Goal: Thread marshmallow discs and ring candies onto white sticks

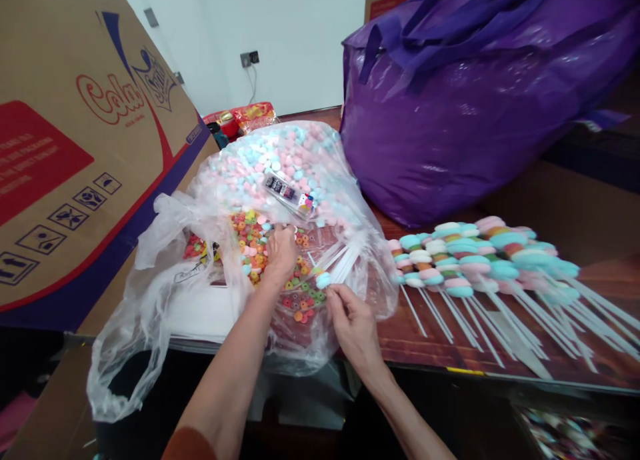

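My left hand (pixel 281 252) reaches into a clear plastic bag (pixel 150 307) and rests with fingers curled on a heap of small colourful ring candies (pixel 300 293); what it grips is hidden. My right hand (pixel 353 323) pinches a white stick (pixel 340 268) with a light blue marshmallow (pixel 323 280) threaded on it, just at the bag's edge. Behind the rings lies a mound of pink and blue marshmallows (pixel 295 157) under plastic.
Several finished candy skewers (pixel 475 260) lie fanned on the brown table (pixel 425 340) to the right. A big purple bag (pixel 475 93) stands behind them. A large cardboard box (pixel 75 133) leans at the left. A small printed packet (pixel 290 193) lies on the marshmallows.
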`<action>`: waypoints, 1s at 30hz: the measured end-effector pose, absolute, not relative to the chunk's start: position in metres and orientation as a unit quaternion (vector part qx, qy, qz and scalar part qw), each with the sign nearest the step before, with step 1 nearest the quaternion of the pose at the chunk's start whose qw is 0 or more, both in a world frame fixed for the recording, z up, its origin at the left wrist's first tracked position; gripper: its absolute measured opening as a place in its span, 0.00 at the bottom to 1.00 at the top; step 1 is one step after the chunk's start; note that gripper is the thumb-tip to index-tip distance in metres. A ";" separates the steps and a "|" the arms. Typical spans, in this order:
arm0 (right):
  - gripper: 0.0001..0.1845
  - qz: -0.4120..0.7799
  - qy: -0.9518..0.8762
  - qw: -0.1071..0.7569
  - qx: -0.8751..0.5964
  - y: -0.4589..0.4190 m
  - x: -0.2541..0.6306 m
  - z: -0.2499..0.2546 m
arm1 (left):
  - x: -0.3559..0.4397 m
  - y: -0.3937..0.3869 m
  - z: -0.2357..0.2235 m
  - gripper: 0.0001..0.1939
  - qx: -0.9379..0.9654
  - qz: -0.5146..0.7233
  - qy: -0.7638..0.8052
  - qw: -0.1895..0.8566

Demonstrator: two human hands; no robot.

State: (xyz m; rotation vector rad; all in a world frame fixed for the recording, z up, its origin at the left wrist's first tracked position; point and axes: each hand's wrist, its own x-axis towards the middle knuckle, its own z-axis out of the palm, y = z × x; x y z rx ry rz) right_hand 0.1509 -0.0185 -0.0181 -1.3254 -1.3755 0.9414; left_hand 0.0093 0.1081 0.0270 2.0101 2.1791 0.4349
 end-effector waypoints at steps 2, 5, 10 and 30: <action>0.16 0.390 -0.567 0.482 -0.542 -0.019 0.151 -0.017 | 0.009 0.106 0.024 0.17 0.678 0.134 0.720 0.067; 0.16 0.398 -0.566 0.483 -0.538 -0.019 0.151 -0.015 | 0.004 0.105 0.022 0.15 0.674 0.177 0.713 0.082; 0.16 0.413 -0.557 0.478 -0.539 -0.020 0.151 -0.020 | -0.002 0.125 0.031 0.15 0.630 0.215 0.738 0.111; 0.17 0.401 -0.574 0.467 -0.540 -0.018 0.151 -0.023 | -0.004 0.128 0.014 0.12 0.699 0.197 0.674 0.135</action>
